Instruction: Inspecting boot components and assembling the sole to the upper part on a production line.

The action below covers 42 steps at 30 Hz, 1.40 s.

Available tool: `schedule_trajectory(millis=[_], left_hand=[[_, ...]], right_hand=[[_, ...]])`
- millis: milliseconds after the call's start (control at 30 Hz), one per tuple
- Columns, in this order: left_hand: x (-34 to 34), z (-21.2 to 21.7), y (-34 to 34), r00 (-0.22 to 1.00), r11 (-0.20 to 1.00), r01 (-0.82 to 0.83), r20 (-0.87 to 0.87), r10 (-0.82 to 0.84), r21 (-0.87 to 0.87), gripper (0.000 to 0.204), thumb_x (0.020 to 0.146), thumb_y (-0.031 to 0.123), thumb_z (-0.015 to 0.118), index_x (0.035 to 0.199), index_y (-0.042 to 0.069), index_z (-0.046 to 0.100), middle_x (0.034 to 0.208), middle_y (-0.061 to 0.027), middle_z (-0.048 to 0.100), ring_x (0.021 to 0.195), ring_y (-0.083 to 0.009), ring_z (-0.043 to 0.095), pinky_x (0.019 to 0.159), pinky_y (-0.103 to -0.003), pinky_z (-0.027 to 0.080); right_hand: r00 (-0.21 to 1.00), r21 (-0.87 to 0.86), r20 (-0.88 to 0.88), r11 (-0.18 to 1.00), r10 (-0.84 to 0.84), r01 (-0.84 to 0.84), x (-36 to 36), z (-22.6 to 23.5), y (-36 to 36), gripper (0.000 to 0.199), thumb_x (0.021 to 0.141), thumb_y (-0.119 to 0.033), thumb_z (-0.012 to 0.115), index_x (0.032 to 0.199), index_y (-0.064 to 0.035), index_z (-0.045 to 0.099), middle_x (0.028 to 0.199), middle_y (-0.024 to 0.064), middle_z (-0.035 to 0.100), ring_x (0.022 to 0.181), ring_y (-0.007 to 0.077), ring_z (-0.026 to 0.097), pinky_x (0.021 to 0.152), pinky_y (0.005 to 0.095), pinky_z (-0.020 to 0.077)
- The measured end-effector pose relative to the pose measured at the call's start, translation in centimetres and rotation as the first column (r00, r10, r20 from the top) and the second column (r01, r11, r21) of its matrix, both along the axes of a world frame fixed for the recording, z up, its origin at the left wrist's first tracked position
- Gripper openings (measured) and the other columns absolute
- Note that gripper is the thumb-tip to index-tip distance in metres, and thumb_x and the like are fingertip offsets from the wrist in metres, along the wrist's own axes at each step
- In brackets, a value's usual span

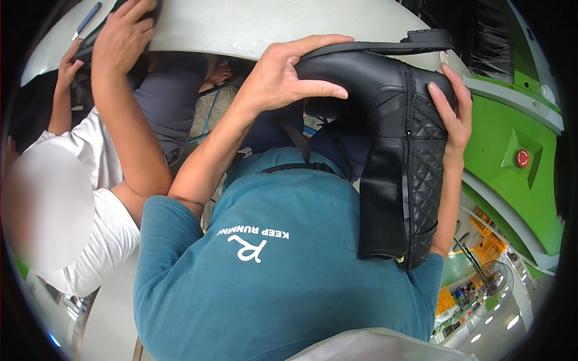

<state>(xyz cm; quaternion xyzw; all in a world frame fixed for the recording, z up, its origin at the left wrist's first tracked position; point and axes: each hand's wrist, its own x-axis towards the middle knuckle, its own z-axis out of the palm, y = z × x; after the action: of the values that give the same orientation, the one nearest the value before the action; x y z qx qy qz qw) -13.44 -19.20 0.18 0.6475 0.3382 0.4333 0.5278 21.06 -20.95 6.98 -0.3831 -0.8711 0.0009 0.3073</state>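
A tall black boot (385, 81) is held sole-up between my hands, its quilted shaft with a long zipper hanging down in front of my teal shirt. My left hand (289, 75) grips the toe end, fingers over the black sole (379, 46) and thumb against the upper. At the heel end the sole stands apart from the upper, with a gap between them; its heel block points up. My right hand (454, 114) is closed round the back of the boot near the heel, part of its palm hidden behind the shaft.
A pale table (223, 27) curves across ahead. Close on my left, a co-worker in a white shirt (114, 222) handles a dark item beside a blue-handled tool (88, 18). A green machine (500, 144) with a red button stands at right. Farther back is a fan (495, 278).
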Motion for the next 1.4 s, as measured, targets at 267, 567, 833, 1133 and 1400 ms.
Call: schedule_trajectory(millis=[267, 567, 833, 1133, 1400], left_hand=[[-0.2, 2.0, 0.9, 0.997, 0.977, 0.073, 0.041, -0.066, -0.202, 0.052, 0.099, 0.023, 0.087, 0.145, 0.002, 0.072, 0.123, -0.009, 0.081, 0.111, -0.0166, 0.074, 0.101, -0.032, 0.059], [1.7, 1.5, 1.8, 0.977, 0.992, -0.085, -0.202, 0.065, -0.092, 0.038, 0.11, 0.032, 0.073, 0.131, 0.001, 0.08, 0.112, -0.0103, 0.083, 0.1, -0.0144, 0.075, 0.093, -0.03, 0.059], [0.9, 1.3, 2.3, 0.983, 0.986, 0.061, -0.183, -0.032, 0.157, 0.088, 0.071, 0.028, 0.107, 0.148, 0.006, 0.07, 0.122, -0.0112, 0.081, 0.113, -0.0208, 0.078, 0.102, -0.035, 0.061], [0.5, 3.1, 4.4, 0.976, 0.988, 0.119, -0.172, -0.134, -0.095, 0.076, 0.077, 0.028, 0.104, 0.139, 0.0, 0.072, 0.119, -0.012, 0.081, 0.111, -0.0178, 0.075, 0.104, -0.034, 0.058], [-0.3, 4.4, 1.2, 0.984, 0.98, 0.105, 0.161, -0.078, -0.168, 0.092, 0.085, 0.026, 0.09, 0.161, -0.005, 0.049, 0.16, -0.03, 0.058, 0.151, -0.0369, 0.056, 0.13, -0.047, 0.037]], right_hand=[[1.0, -0.003, 0.001, 1.0, 0.023, -0.023, -0.1, 0.4, 0.2, 0.051, 0.082, -0.007, 0.081, 0.132, -0.0176, 0.085, 0.149, 0.0146, 0.068, 0.127, 0.0331, 0.068, 0.109, 0.0413, 0.055], [1.0, -0.033, 0.004, 0.999, 0.021, -0.021, 0.0, 0.6, 0.8, 0.049, 0.084, -0.011, 0.079, 0.132, -0.0175, 0.084, 0.149, 0.014, 0.068, 0.128, 0.033, 0.068, 0.112, 0.0427, 0.0538], [0.998, -0.068, 0.039, 0.996, 0.054, -0.052, -0.4, 1.3, 1.4, 0.046, 0.092, -0.005, 0.074, 0.137, -0.0076, 0.08, 0.153, 0.0198, 0.065, 0.14, 0.0342, 0.064, 0.121, 0.0437, 0.0496], [0.996, -0.265, -0.077, 0.964, -0.033, 0.012, -1.8, 2.9, 1.9, 0.047, 0.095, -0.009, 0.065, 0.14, -0.0098, 0.078, 0.152, 0.0088, 0.068, 0.139, 0.0287, 0.063, 0.122, 0.0401, 0.0457], [0.9, -0.427, -0.41, 0.841, 0.148, -0.332, 3.7, -4.5, 4.9, 0.055, 0.098, -0.028, 0.08, 0.147, -0.0045, 0.069, 0.146, 0.0164, 0.071, 0.141, 0.0298, 0.064, 0.123, 0.0428, 0.0466]])
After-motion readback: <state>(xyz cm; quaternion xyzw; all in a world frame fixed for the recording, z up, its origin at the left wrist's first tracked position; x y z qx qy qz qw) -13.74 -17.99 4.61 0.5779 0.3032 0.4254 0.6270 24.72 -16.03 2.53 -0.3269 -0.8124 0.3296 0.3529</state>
